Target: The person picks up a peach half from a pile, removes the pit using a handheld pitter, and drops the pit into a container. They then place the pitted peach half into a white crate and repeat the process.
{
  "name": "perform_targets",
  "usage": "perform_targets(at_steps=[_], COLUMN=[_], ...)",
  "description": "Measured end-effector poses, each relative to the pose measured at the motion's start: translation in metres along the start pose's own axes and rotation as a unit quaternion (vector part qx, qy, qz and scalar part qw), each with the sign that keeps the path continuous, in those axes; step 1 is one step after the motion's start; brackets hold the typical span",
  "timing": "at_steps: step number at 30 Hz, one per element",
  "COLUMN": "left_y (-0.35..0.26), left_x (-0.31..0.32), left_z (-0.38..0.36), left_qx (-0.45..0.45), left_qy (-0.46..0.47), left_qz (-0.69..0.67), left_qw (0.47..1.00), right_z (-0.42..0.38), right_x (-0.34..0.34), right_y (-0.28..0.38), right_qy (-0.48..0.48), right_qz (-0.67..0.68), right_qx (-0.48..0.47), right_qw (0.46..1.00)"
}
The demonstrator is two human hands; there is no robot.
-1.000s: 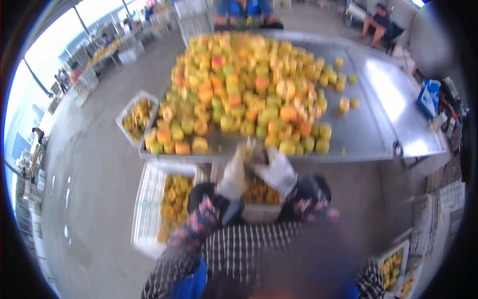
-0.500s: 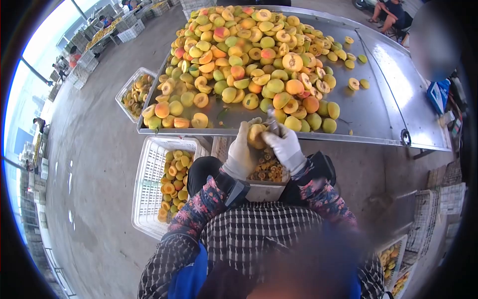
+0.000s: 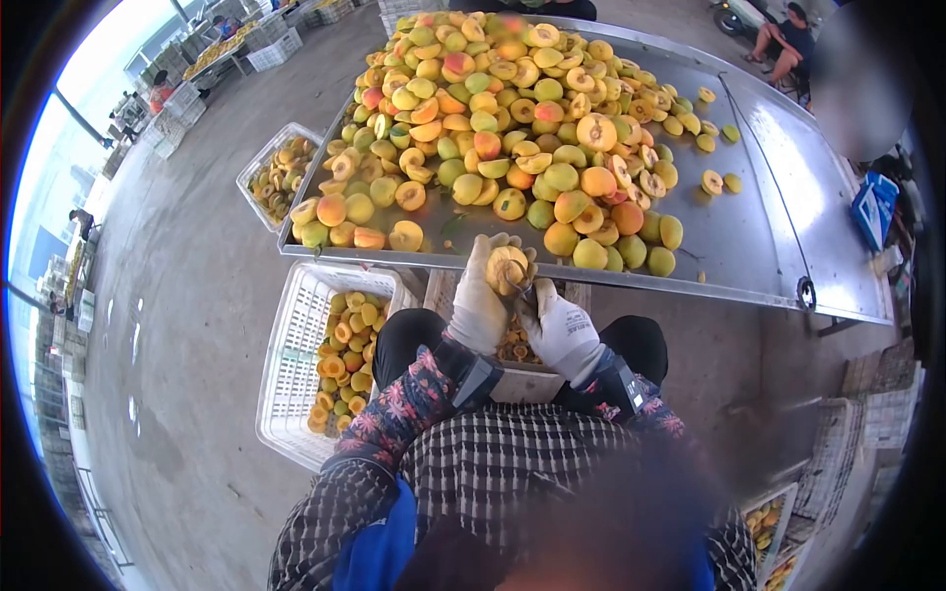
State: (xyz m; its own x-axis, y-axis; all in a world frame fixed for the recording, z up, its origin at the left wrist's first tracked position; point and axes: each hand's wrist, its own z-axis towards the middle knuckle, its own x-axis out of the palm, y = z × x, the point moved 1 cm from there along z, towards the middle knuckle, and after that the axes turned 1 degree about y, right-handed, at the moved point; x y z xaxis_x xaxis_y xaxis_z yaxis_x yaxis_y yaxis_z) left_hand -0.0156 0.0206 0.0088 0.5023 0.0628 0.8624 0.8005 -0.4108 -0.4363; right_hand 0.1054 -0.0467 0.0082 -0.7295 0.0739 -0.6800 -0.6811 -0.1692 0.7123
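In my gloved left hand (image 3: 477,303) is a yellow peach (image 3: 506,270), its cut face turned up, with my fingers curled around it just off the metal table's near edge. My gloved right hand (image 3: 564,333) is closed right below the fruit. A small metal tool (image 3: 530,294) pokes out of that hand toward the peach; most of it is hidden in my fingers. Under both hands, between my knees, a crate (image 3: 527,379) holds small brownish pieces, partly covered by the hands.
Whole and halved peaches (image 3: 493,128) are heaped on the metal table (image 3: 759,197). A white basket (image 3: 286,394) of peach halves stands at my left, another crate (image 3: 258,177) beyond it. More crates (image 3: 823,463) are at the right. A seated person (image 3: 783,44) is at the far right.
My right hand has dropped from the top of the peach to below it, tool included. The left hand keeps the peach, whose cut face now shows. The view has shifted slightly.
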Motion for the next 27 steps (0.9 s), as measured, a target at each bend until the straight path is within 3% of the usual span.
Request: perform_targets(at_steps=[4,7,13,15,16,19,20,24,27], left_y=[0.004,0.000,-0.017,-0.019,-0.017,-0.015,-0.018,-0.012,-0.010], left_x=[0.005,0.012,-0.001,-0.005,-0.002,-0.006,-0.005,-0.016,-0.016], left_z=[-0.007,-0.010,0.000,0.002,-0.001,0.002,0.002,0.007,0.007], left_qx=[0.047,0.074,0.031,-0.018,-0.039,-0.035,-0.032,0.025,0.027], left_qy=[-0.019,-0.020,0.078,0.085,0.024,-0.006,0.021,0.024,-0.004], left_qz=[0.000,0.052,0.279,0.290,0.288,0.291,0.301,0.277,0.283], left_qw=[0.999,0.996,0.957,0.953,0.956,0.956,0.953,0.960,0.959], right_z=[0.000,0.005,-0.001,-0.004,-0.002,0.003,0.003,-0.003,-0.004], right_x=[0.012,-0.009,0.004,0.000,-0.008,-0.016,-0.001,0.033,0.027], right_y=[0.000,0.006,-0.009,-0.015,-0.013,-0.006,-0.025,-0.036,-0.026], right_qy=[0.017,0.067,0.034,0.118,0.174,0.202,0.152,0.155,0.166], right_qz=[0.092,-0.027,0.112,0.062,0.033,0.081,0.090,0.337,0.297], right_qx=[0.027,0.000,-0.062,-0.052,-0.038,-0.008,-0.061,-0.004,0.005], right_qw=[0.995,0.997,0.991,0.990,0.984,0.976,0.982,0.929,0.940])
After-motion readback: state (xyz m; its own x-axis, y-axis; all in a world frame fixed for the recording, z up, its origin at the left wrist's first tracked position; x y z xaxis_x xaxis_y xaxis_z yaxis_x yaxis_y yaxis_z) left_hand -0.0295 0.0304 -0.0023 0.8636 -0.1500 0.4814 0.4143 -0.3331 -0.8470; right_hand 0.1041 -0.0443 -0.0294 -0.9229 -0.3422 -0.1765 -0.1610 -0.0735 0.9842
